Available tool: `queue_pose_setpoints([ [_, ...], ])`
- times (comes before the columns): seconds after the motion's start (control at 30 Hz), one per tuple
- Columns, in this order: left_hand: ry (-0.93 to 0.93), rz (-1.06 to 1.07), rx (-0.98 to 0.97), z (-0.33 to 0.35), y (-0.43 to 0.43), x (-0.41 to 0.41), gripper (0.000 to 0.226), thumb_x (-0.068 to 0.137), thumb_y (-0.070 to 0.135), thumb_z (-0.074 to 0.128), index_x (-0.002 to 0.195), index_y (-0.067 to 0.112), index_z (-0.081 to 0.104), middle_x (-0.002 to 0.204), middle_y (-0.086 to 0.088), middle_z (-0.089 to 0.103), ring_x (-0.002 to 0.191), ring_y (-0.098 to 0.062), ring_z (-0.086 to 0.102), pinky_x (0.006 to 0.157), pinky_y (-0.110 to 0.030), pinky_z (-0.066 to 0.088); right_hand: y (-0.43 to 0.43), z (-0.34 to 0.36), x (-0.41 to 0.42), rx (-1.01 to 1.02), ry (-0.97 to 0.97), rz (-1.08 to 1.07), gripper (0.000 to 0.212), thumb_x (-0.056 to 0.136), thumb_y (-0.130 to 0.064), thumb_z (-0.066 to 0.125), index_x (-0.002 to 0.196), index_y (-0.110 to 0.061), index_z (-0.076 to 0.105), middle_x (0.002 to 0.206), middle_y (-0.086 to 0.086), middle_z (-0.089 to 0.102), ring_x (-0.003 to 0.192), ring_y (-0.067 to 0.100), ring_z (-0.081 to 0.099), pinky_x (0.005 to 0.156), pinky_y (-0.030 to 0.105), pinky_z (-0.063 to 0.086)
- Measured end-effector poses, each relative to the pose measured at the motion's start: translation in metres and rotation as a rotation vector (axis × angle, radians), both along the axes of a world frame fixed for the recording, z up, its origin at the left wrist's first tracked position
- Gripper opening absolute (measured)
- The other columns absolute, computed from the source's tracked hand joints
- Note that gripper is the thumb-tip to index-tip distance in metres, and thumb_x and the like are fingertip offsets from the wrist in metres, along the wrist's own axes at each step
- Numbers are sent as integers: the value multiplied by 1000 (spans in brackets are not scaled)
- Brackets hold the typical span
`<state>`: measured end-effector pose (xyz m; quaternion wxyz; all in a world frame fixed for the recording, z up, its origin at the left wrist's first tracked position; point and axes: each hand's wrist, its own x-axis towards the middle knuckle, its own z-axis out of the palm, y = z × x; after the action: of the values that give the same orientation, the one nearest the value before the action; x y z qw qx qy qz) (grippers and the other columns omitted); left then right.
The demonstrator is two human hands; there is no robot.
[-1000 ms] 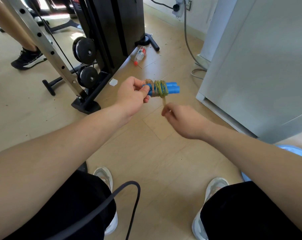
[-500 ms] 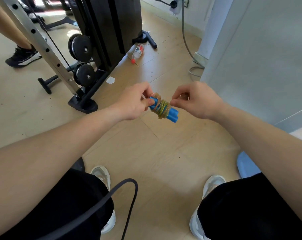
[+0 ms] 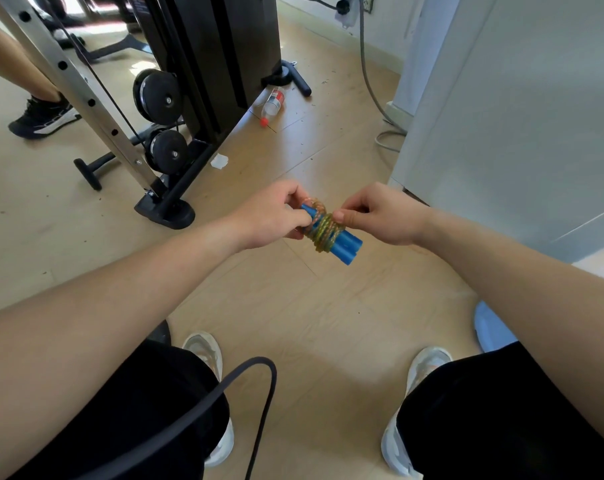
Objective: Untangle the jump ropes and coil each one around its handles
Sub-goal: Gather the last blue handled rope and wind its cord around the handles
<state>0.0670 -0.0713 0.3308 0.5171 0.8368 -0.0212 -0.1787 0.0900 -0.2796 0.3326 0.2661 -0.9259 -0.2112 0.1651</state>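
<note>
Two blue handles [image 3: 346, 247] lie side by side, held out over the floor and tilted down to the right. A yellow-orange rope [image 3: 323, 231] is coiled in several turns around their middle. My left hand [image 3: 272, 216] grips the handles at their upper left end. My right hand [image 3: 380, 214] pinches the coil from the right with thumb and forefinger. A dark grey rope [image 3: 255, 368] loops across my left thigh and hangs toward the floor.
A black weight machine [image 3: 203, 64] with a steel upright [image 3: 86, 98] stands at the far left. A plastic bottle [image 3: 272, 105] lies beyond it. A white cabinet [image 3: 515, 116] fills the right. Another person's shoe [image 3: 42, 117] is at far left. My two shoes are on the wooden floor below.
My right hand rose from below the handles to the right side of the coil and pinched it. The handles tipped from level to slanting down right. The loose rope end is no longer hanging.
</note>
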Motion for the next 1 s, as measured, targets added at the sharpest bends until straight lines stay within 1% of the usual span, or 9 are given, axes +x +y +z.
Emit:
queue_pose_setpoints([
  [0.07, 44, 72, -19, -1, -7, -3, 27, 90, 15, 68, 109, 1, 56, 114, -21, 64, 94, -27, 72, 80, -40, 62, 1, -1, 0, 8, -10, -3, 45, 98, -42, 55, 88, -1, 70, 60, 3, 38, 55, 14, 30, 49, 26, 26],
  [0.2, 43, 72, -22, -2, -11, -4, 62, 75, 32, 86, 124, 18, 51, 105, -12, 60, 88, -26, 73, 76, -39, 63, 1, -2, 1, -7, -3, 35, 48, 98, -42, 54, 88, 3, 68, 61, 4, 37, 54, 13, 28, 49, 26, 25],
  [0.3, 94, -44, -13, 3, -8, -4, 41, 73, 25, 88, 105, 14, 65, 97, -13, 69, 84, -26, 75, 78, -37, 63, 1, -2, 1, 25, 19, 49, 46, 98, -40, 55, 90, 2, 69, 62, 4, 38, 54, 10, 29, 49, 24, 25],
  [0.37, 103, -53, 3, 3, -8, -4, 38, 72, 23, 89, 96, 8, 62, 90, -11, 69, 76, -22, 75, 72, -33, 63, 3, -1, -1, 29, 28, 75, 39, 98, -39, 56, 89, -4, 72, 63, 4, 43, 55, 10, 32, 50, 23, 27],
  [0.43, 158, -72, -9, 3, -8, -5, 38, 75, 21, 86, 98, 9, 59, 90, -9, 69, 73, -21, 74, 66, -30, 62, 5, 1, -3, 37, 47, 89, 35, 98, -39, 57, 87, -10, 74, 63, 3, 46, 56, 12, 34, 50, 22, 28],
  [0.6, 196, -181, 36, 6, -6, -7, 44, 76, 36, 83, 114, 20, 66, 95, 0, 70, 81, -13, 69, 62, -26, 56, 8, 3, -6, 40, 58, 98, 44, 98, -40, 57, 75, -5, 67, 57, -1, 36, 49, 10, 29, 45, 20, 26],
  [0.7, 194, -174, 50, 3, -5, -7, 38, 76, 32, 84, 108, 18, 69, 91, -1, 70, 78, -11, 68, 63, -25, 54, 10, 0, -8, 65, 77, 95, 44, 96, -42, 59, 68, -10, 65, 57, 0, 33, 52, 11, 26, 45, 21, 22],
  [0.83, 190, -165, -1, 4, -4, -6, 19, 82, 20, 80, 97, 23, 69, 93, -4, 70, 83, -16, 69, 68, -27, 54, 8, -2, -7, 197, 121, -2, 56, 90, -49, 65, 79, 6, 63, 63, 7, 35, 56, 13, 28, 47, 21, 22],
  [1.0, 186, -122, -69, 5, 1, -4, 30, 75, 28, 82, 103, 32, 71, 96, 1, 69, 82, -11, 68, 73, -27, 54, -3, -10, -2, 189, 133, -96, 38, 94, -45, 60, 75, -13, 58, 61, -6, 43, 53, 7, 36, 49, 18, 31],
])
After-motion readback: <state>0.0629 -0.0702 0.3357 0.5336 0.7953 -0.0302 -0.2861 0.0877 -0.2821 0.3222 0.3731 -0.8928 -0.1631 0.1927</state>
